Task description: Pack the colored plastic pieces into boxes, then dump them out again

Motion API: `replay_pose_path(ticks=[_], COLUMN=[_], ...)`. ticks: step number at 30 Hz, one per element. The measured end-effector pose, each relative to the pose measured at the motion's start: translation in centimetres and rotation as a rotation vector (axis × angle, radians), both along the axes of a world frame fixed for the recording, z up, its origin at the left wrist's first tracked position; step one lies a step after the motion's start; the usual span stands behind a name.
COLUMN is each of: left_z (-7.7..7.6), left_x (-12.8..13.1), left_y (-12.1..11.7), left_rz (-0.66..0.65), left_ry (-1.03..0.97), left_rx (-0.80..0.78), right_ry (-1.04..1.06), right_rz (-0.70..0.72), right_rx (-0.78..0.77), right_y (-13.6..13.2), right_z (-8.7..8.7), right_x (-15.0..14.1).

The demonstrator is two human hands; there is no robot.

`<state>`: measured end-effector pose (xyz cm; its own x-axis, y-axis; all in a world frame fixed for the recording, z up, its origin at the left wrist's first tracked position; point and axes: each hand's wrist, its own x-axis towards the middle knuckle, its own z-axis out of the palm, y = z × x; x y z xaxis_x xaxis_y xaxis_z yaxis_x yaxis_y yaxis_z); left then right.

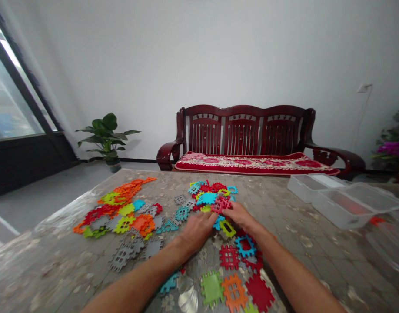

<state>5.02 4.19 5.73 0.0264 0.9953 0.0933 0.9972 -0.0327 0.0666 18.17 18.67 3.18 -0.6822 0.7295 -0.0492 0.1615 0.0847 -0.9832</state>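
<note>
Colourful flat plastic waffle-grid pieces lie in loose heaps on the table. My right hand (240,216) reaches across the middle, its fingertips on a red piece (221,204) at the edge of a mixed heap (206,195). My left hand (195,231) lies palm down just left of it, its fingers hidden against a yellow-green piece (227,228) and a blue piece (218,222). Grey pieces (121,256) sit left of my left wrist. A larger orange, red and green heap (121,208) spreads further left. Green, orange and red pieces (234,292) lie between my forearms.
The table (58,265) has a mottled, glossy top. Two transparent plastic boxes (343,204) stand at its right, with an orange piece (377,221) beside them. Beyond the table stand a dark wooden bench (241,134), a potted plant (106,139) and a window (13,87).
</note>
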Motion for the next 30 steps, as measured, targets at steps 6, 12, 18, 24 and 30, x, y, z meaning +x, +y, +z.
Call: replay_pose_path(ticks=[6,12,18,24,30], left_z=[2.6,3.5,1.1,-5.1,-6.2], left_x=[-1.4,-3.0,-0.3,4.6,5.9], left_y=[2.6,2.4,-4.1,-8.9,-6.7], left_rz=[0.107,0.319,0.171,-0.148,-0.049], left_ry=[-0.057,-0.045,-0.139,-0.219,-0.231], left_rx=[0.073,0.135,0.139,-0.102,-0.046], right_ry=[0.019,-0.043,-0.303,-0.548,-0.488], right_rz=[0.012,0.030,0.372,0.442,0.322], right_rx=[0.005,0.118,0.346,0.493,0.634], right_y=[1.5,3.4,3.2,1.2,-1.6], right_z=[2.1,3.5,2.7,-1.1,-2.2], right_x=[-1.4,0.5,9.4,15.1,13.5])
